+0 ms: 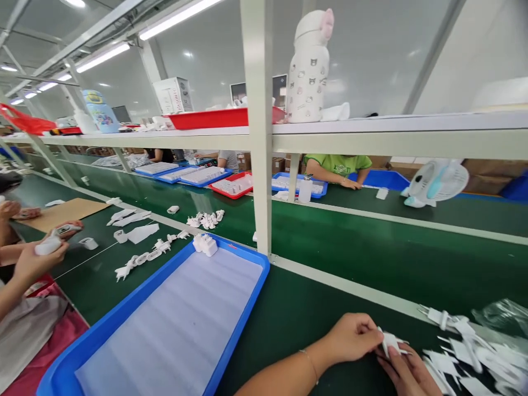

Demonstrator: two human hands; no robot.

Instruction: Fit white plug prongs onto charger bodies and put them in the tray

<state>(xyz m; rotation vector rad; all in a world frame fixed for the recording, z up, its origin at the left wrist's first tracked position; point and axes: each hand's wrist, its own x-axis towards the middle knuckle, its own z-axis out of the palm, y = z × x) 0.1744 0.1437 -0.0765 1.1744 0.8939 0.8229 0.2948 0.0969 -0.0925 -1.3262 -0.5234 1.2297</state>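
Note:
Low on the right, my left hand [353, 336], with a thin bracelet on its wrist, has its fingers closed on one end of a small white plug [390, 342]. My right hand [406, 371] grips the same plug from the other side, thumb on top. Fingers cover part of it, and thin prongs stick out to the right. Beside my right hand lies a loose heap of similar white plugs [466, 352], several with prongs showing. Left of my arm stands a blue tray [247, 324] lined with a white sheet, with a small cluster of white plug housings [205, 245] in its far corner.
A cream post [259, 165] rises behind the tray, carrying a shelf [391, 129] with a white bottle [308, 71]. A co-worker's hands [45, 250] hold white parts at left. Across the green belt [371, 247], a green-sleeved person [338, 165] sits near a small fan [437, 181]. Clear plastic [505, 316] lies right.

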